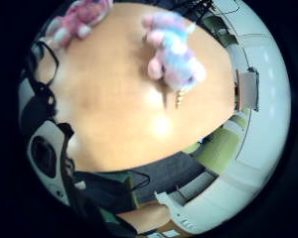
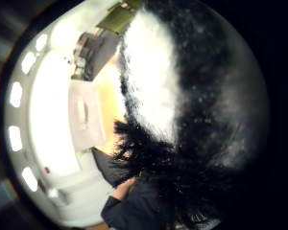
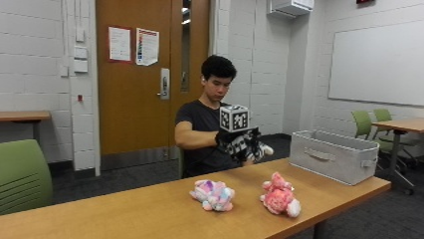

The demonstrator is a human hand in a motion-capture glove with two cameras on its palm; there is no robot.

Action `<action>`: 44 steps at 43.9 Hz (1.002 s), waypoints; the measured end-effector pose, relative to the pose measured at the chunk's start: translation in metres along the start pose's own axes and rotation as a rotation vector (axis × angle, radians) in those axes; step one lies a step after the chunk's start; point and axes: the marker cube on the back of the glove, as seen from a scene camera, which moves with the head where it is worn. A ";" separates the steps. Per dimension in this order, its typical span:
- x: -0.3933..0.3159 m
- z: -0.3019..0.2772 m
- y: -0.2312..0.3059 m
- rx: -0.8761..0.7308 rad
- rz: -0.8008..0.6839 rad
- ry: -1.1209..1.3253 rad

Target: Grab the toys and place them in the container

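In the outside view my gloved right hand [image 3: 233,137] is raised above the far side of the wooden table [image 3: 132,211] and grips a black-and-white plush toy [image 3: 254,148]. That toy's fur [image 2: 182,120] fills most of the thumb side palm view. A pastel unicorn plush [image 3: 212,195] and a pink plush [image 3: 279,200] lie on the table near its front edge. Both also show in the little finger side palm view, the unicorn [image 1: 174,52] and the pink plush [image 1: 79,20]. The grey fabric container [image 3: 334,155] stands open-topped at the table's right end, to the right of my hand.
A green chair [image 3: 23,177] stands at the left. Two more green chairs [image 3: 371,122] and another table [image 3: 401,125] are behind the container at the right. The person sits behind the table, in front of a wooden door [image 3: 142,74].
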 end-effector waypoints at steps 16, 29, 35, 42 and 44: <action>-0.147 -0.192 0.001 0.225 -0.153 -0.058; -0.324 -0.225 0.008 0.237 -0.309 -0.047; -0.414 -0.197 0.017 0.213 -0.377 -0.007; -0.409 -0.175 -0.033 0.176 -0.558 0.059; -0.419 -0.168 -0.035 0.183 -0.569 0.102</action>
